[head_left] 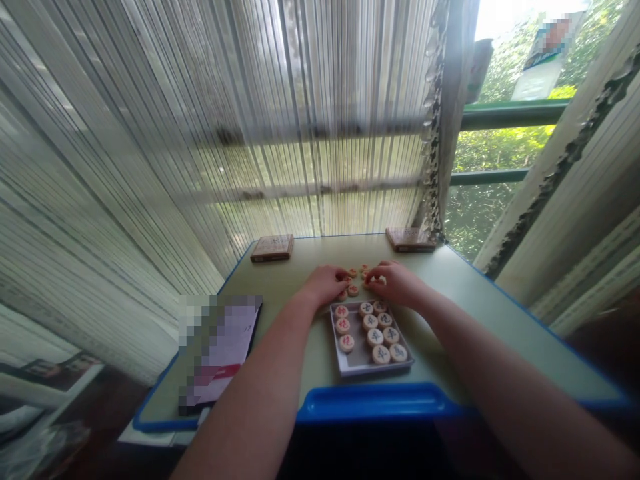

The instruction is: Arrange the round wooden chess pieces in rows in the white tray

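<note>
Forearms (273, 367), open box (359, 358), columns of discs (375, 337) pointing away

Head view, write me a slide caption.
Left hand and right hand at loose round pieces beyond a tray holding red-marked pieces and dark-marked pieces.

- White-rimmed shallow box (357, 360), open, lower centre of frame.
- Three red-marked discs (343, 326), flat, its left column.
- Eight dark-marked discs (375, 337), flat, two right-hand columns.
- Loose red-marked discs (353, 291), frame centre, count unclear.
</note>
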Tool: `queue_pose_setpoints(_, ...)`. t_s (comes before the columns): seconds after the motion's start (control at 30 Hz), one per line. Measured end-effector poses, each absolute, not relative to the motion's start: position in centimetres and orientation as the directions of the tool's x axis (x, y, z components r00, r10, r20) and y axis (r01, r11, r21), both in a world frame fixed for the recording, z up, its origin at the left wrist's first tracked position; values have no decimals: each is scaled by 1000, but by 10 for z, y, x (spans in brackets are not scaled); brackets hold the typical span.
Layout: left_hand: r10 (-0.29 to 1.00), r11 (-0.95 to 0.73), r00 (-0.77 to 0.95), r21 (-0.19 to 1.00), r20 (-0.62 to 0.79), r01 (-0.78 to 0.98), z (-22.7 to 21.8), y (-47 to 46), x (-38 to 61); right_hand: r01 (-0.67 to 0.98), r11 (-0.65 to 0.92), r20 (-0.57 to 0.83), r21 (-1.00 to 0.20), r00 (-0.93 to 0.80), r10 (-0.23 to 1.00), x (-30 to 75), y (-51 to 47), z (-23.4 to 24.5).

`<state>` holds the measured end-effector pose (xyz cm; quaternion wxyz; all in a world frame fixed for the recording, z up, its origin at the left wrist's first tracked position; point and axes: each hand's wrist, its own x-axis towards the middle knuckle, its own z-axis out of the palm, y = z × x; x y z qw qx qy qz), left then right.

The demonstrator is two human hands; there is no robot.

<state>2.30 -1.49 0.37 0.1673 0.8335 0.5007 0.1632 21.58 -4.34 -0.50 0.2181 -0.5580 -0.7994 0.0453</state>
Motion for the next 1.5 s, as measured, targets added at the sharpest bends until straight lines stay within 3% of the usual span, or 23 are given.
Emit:
queue_pose_setpoints(0.2,892,-436,440,457,104,775,5,-17,24,874,345,324,-343,-235,916,217,-42,-6)
queue_pose_setpoints(0.4,914,-382,397,511,85,770,6,-17,23,927,138,256,-348,-48,966,227,-38,-4)
queue_pose_setpoints(0.57,912,-393,307,374,271,840,8,-12,21,898,70,108,-433,-25,994,230,-41,3)
queue_pose_setpoints(0.77,947,-322,286,438,148,839,6,-5,22,858,63,33,-509,-54,998,226,-45,8)
queue_pose_setpoints(0.93,963,-268,234,531,132,804,4,0,19,869,88,166,-487,-7,986,224,-38,0)
queue_pose_setpoints(1.07,963,-265,242,554,115,789,3,3,18,863,309,363,-399,-161,918,219,-28,-13)
queue_pose_setpoints(1.17,947,-311,300,548,112,777,2,4,19,852,367,354,-373,-235,905,218,-22,-17)
queue_pose_setpoints(1.37,945,-311,314,537,88,784,4,0,20,904,258,345,-342,-135,929,226,-20,-14)
queue_pose_setpoints(1.5,942,-330,318,490,110,807,6,-3,22,896,218,307,-387,-98,947,229,-21,-12)
